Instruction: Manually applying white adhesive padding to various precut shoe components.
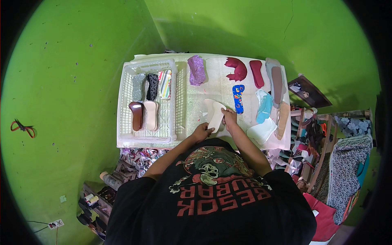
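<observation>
Both my hands hold a cream, sole-shaped piece (pixel 216 117) at the near middle of the white table. The fingers of my left hand (pixel 202 132) pinch its near left edge. My right hand (pixel 230 117) grips its right edge, higher up. Behind the piece, a paler flap or second layer (pixel 208 104) sticks out to the left; whether the two are joined I cannot tell. Just beyond my right hand lies a blue patterned sole piece (pixel 238 99). A stack of white and light-blue pieces (pixel 264 107) is farther right.
A white plastic basket (pixel 176 102) at the left holds several sole-shaped pieces. A purple glittery stack (pixel 197 70) lies at the far middle, with dark red pieces (pixel 236 69) to its right. Grey and brown soles (pixel 276 83) line the right edge. Fabric scraps (pixel 141 159) fill the space below the table.
</observation>
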`<state>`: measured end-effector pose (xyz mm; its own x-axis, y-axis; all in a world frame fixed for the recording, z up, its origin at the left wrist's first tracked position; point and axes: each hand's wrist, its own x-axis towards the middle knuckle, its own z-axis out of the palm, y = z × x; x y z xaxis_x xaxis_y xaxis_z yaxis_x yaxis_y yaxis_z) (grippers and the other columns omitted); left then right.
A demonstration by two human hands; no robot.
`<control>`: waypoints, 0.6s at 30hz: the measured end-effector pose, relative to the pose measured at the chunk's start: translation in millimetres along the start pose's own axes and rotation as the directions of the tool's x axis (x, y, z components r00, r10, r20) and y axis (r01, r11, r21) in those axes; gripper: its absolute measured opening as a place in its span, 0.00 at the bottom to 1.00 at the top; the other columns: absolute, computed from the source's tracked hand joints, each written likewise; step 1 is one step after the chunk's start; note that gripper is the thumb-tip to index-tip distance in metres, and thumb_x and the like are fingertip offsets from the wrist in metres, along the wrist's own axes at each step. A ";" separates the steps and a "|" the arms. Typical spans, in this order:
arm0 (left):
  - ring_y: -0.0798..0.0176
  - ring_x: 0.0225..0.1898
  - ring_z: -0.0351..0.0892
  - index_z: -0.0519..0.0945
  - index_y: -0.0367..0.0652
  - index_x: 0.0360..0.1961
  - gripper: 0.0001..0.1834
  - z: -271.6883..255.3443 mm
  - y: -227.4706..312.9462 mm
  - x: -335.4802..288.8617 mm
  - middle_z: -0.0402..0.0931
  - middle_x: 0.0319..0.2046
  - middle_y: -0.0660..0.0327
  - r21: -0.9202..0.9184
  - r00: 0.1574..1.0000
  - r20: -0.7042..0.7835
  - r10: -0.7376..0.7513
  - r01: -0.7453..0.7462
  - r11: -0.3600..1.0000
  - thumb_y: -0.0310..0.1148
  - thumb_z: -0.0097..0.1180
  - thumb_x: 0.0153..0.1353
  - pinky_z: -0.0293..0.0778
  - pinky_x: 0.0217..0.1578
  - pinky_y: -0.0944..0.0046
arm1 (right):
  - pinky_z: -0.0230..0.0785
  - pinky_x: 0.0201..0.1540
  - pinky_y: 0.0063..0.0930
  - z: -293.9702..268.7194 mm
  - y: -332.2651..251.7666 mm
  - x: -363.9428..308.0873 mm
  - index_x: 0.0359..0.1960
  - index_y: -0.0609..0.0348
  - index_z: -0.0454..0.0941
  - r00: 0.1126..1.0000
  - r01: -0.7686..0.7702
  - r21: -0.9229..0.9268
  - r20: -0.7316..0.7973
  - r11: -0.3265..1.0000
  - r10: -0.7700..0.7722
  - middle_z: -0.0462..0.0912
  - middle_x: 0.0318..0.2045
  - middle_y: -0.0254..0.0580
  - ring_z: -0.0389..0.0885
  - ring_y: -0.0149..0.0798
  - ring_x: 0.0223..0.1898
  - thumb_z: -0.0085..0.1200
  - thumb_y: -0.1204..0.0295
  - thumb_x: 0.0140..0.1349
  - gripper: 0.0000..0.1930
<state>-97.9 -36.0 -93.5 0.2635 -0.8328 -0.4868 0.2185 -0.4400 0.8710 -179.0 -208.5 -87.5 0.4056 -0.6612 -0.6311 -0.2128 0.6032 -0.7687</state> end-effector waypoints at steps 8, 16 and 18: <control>0.70 0.30 0.74 0.75 0.35 0.42 0.14 -2.8 -1.1 -9.8 0.77 0.31 0.62 -0.021 0.998 -0.042 0.040 -0.040 0.999 0.37 0.56 0.66 0.72 0.35 0.68 | 0.51 0.11 0.22 12.1 -2.2 -8.8 0.31 0.59 0.74 0.994 -0.073 -0.045 -0.086 0.996 0.069 0.70 0.14 0.31 0.63 0.26 0.09 0.60 0.69 0.60 0.09; 0.70 0.31 0.74 0.75 0.36 0.40 0.13 -17.3 -6.9 -18.0 0.78 0.31 0.62 -0.068 0.999 -0.041 0.031 -0.034 0.997 0.36 0.57 0.64 0.72 0.36 0.68 | 0.55 0.11 0.21 22.1 13.4 1.1 0.37 0.61 0.75 0.997 -0.074 -0.073 -0.028 0.995 0.072 0.71 0.15 0.32 0.66 0.27 0.10 0.62 0.69 0.59 0.11; 0.71 0.30 0.74 0.75 0.38 0.38 0.10 -22.0 -4.8 -19.7 0.77 0.29 0.62 -0.131 0.995 -0.089 0.053 -0.065 0.989 0.34 0.58 0.63 0.71 0.34 0.69 | 0.56 0.12 0.22 30.1 10.7 4.6 0.39 0.60 0.75 0.997 -0.079 -0.082 -0.005 0.993 0.078 0.71 0.15 0.31 0.67 0.28 0.11 0.62 0.68 0.59 0.12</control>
<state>-83.4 -10.1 -89.5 0.3573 -0.8218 -0.4437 0.3223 -0.3374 0.8845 -152.7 -191.7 -95.5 0.3829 -0.6142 -0.6900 -0.3166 0.6144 -0.7227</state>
